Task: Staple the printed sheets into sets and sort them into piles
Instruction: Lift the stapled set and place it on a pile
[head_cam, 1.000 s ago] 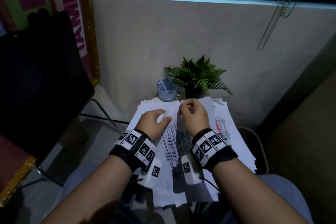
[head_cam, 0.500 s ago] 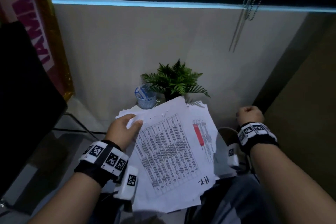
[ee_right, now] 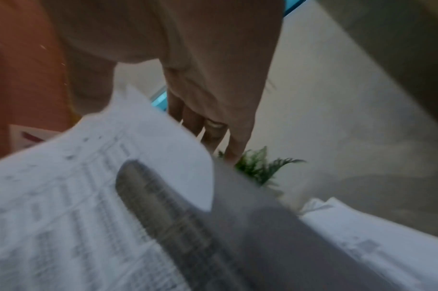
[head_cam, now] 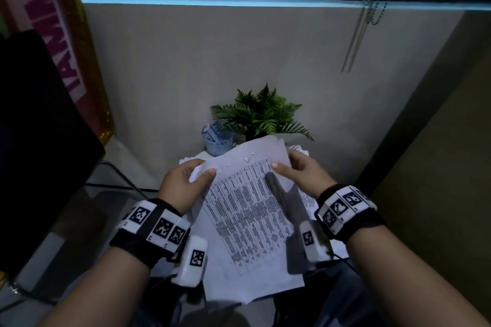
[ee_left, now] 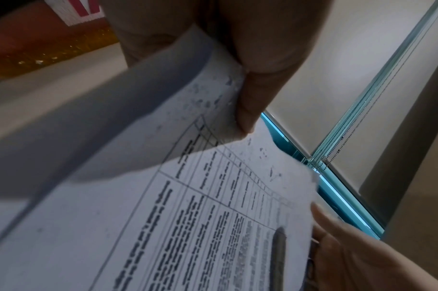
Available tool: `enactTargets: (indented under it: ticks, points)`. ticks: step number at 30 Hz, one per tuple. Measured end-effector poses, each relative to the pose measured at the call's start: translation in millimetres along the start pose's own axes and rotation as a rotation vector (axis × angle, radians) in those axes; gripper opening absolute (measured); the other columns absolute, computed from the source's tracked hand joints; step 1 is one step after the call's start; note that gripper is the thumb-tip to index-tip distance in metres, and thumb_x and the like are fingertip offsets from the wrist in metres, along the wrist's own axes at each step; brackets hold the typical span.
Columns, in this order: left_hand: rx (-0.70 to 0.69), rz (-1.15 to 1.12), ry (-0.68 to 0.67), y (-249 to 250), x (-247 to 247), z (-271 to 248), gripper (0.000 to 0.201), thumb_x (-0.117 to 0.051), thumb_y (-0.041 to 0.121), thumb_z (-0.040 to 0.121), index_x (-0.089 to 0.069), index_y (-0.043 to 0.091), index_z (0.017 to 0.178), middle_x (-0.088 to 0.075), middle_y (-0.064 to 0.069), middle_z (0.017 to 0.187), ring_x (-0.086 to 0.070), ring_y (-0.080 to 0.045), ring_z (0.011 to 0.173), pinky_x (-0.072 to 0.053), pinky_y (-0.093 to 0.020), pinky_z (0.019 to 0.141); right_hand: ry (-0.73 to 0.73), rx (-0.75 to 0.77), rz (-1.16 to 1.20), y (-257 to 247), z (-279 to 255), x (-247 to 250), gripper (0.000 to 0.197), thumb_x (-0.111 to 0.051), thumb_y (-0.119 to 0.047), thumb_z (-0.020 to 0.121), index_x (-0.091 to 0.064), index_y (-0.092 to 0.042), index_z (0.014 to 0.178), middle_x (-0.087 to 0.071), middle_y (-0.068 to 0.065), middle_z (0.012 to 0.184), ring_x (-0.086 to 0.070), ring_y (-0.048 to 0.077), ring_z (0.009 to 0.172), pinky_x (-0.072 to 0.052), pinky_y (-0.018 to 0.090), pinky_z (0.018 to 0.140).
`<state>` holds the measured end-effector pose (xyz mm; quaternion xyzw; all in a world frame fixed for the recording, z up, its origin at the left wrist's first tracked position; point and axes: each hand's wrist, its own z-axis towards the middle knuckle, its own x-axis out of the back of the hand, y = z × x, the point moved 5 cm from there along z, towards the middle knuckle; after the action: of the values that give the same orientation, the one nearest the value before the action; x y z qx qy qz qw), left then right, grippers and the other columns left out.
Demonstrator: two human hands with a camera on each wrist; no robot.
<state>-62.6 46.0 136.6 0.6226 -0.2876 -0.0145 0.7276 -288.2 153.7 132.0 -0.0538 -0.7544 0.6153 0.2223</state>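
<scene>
Fingers (head_cam: 210, 172) of left hand (head_cam: 183, 183) and right hand (head_cam: 305, 171) pinch the printed sheet (head_cam: 249, 220) at its upper corners, frame centre.

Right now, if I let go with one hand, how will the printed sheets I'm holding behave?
The printed sheets would probably flop: thin paper, already curving where the left hand pinches one top corner and the right hand the other. They look light, so one pinch should carry them. No staple shows, so they might fan apart.
</scene>
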Motion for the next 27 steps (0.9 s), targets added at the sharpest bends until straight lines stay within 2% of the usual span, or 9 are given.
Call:
enactTargets:
  ticks: [2, 5, 10, 14, 16, 19, 21, 24, 27]
  points:
    - [0.001, 0.028, -0.012, 0.1, 7.1, -2.6, 0.011, -0.07, 0.027, 0.082, -0.069, 0.019, 0.09, -0.071, -0.006, 0.094, -0.065, -0.02, 0.09, -0.049, -0.033, 0.082, 0.008, 0.052, -0.047, -6.0, 0.0, -15.8, 0.024, -0.07, -0.03, 0.082, -0.062, -0.022, 0.104, -0.069, 0.0, 0.106, -0.064, 0.016, 0.099, -0.051, 0.036, 0.092]
    - [-0.009, 0.161, -0.014, -1.8, 19.2, -5.2, 0.02, -0.06, 0.051, 0.066, -0.065, 0.032, 0.071, -0.07, 0.004, 0.084, -0.062, -0.012, 0.08, -0.046, -0.028, 0.075, 0.045, 0.105, -0.129, -16.9, -2.3, -32.0, 0.024, -0.067, -0.025, 0.086, -0.06, -0.021, 0.109, -0.066, -0.002, 0.102, -0.062, 0.016, 0.097, -0.05, 0.031, 0.088]
    - [-0.072, 0.313, -0.085, 5.0, 20.1, -14.0, 0.044, -0.052, 0.049, 0.072, -0.069, 0.018, 0.099, -0.071, 0.0, 0.099, -0.063, -0.018, 0.093, -0.049, -0.031, 0.084, -0.055, 0.139, -0.27, -32.5, -9.6, -60.7, 0.037, -0.067, -0.028, 0.085, -0.059, -0.017, 0.12, -0.066, 0.007, 0.109, -0.061, 0.024, 0.103, -0.049, 0.041, 0.093]
    - [-0.06, 0.265, -0.012, 3.9, 19.7, -21.0, 0.027, -0.062, 0.034, 0.084, -0.068, 0.013, 0.098, -0.07, -0.003, 0.095, -0.063, -0.022, 0.092, -0.049, -0.032, 0.082, 0.326, 0.276, -0.396, -45.7, -19.6, -58.4, 0.047, -0.074, -0.029, 0.075, -0.052, -0.018, 0.116, -0.049, 0.001, 0.111, -0.053, 0.022, 0.102, -0.045, 0.04, 0.092]
    - [-0.053, 0.258, 0.024, 2.3, 19.0, -23.3, 0.016, -0.061, 0.025, 0.088, -0.068, 0.013, 0.097, -0.07, -0.002, 0.093, -0.063, -0.021, 0.091, -0.047, -0.029, 0.08, 0.493, 0.364, -0.331, -52.6, -30.3, -57.6, 0.041, -0.075, -0.027, 0.074, -0.054, -0.017, 0.108, -0.042, -0.003, 0.107, -0.053, 0.015, 0.091, -0.046, 0.03, 0.089]
    - [-0.061, 0.26, 0.03, 1.2, 15.8, -25.5, 0.018, -0.059, 0.026, 0.089, -0.068, 0.014, 0.099, -0.071, -0.003, 0.096, -0.063, -0.021, 0.093, -0.048, -0.03, 0.082, 0.394, 0.331, -0.25, -52.3, -36.1, -72.9, 0.013, -0.073, -0.02, 0.079, -0.063, -0.016, 0.088, -0.046, -0.003, 0.099, -0.053, 0.001, 0.076, -0.04, 0.003, 0.073]
    - [-0.057, 0.254, 0.021, 1.4, 13.8, -26.4, 0.018, -0.059, 0.028, 0.089, -0.068, 0.016, 0.099, -0.071, -0.002, 0.097, -0.063, -0.021, 0.094, -0.05, -0.034, 0.086, 0.291, 0.263, -0.238, -46.7, -34.1, -85.3, 0.007, -0.073, -0.022, 0.079, -0.069, -0.017, 0.08, -0.05, -0.002, 0.094, -0.056, 0.006, 0.076, -0.044, 0.009, 0.075]
    - [-0.071, 0.278, 0.017, 3.5, 10.8, -28.8, 0.019, -0.057, 0.031, 0.089, -0.067, 0.019, 0.101, -0.07, -0.001, 0.099, -0.062, -0.019, 0.096, -0.049, -0.036, 0.086, 0.237, 0.172, -0.206, -39.3, -29.9, -94.1, 0.011, -0.074, -0.026, 0.077, -0.072, -0.015, 0.078, -0.048, -0.006, 0.09, -0.053, -0.002, 0.071, -0.04, 0.001, 0.064]
    - [-0.096, 0.329, 0.027, 7.8, 9.2, -31.9, 0.023, -0.056, 0.032, 0.091, -0.066, 0.018, 0.106, -0.069, -0.002, 0.103, -0.061, -0.019, 0.097, -0.046, -0.029, 0.082, 0.235, 0.166, -0.224, -40.6, -28.6, -97.1, 0.012, -0.072, -0.026, 0.079, -0.072, -0.014, 0.078, -0.048, -0.004, 0.092, -0.055, 0.005, 0.075, -0.04, 0.009, 0.068]
